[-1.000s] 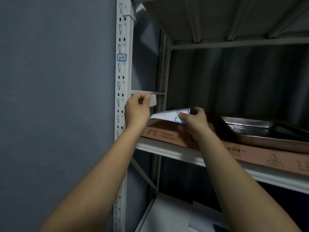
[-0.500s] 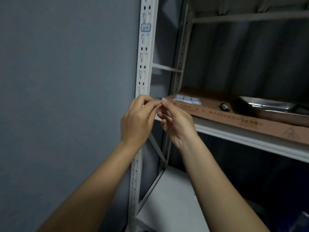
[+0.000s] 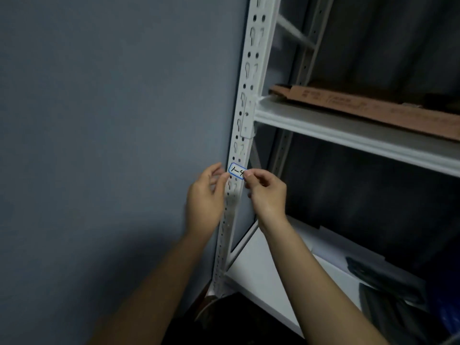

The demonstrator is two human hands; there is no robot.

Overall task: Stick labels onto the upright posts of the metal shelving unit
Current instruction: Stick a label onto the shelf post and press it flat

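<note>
A small white label (image 3: 236,171) with a blue border and handwritten "1-4" lies across the front of the white perforated upright post (image 3: 246,100), below the middle shelf. My right hand (image 3: 266,192) pinches the label's right end between thumb and forefinger. My left hand (image 3: 206,195) is at the label's left end, its fingertips touching that edge, fingers loosely curled beside the post. Whether the label is fully stuck down cannot be told.
A grey wall (image 3: 112,120) runs along the left of the post. The white middle shelf (image 3: 348,130) carries a flat brown cardboard box (image 3: 373,105). The lower white shelf (image 3: 268,270) holds dark items (image 3: 388,285) at the right.
The view dropped down the post. Both hands carried the peeled label from shelf height to a spot below the middle shelf and now hold it against the post.
</note>
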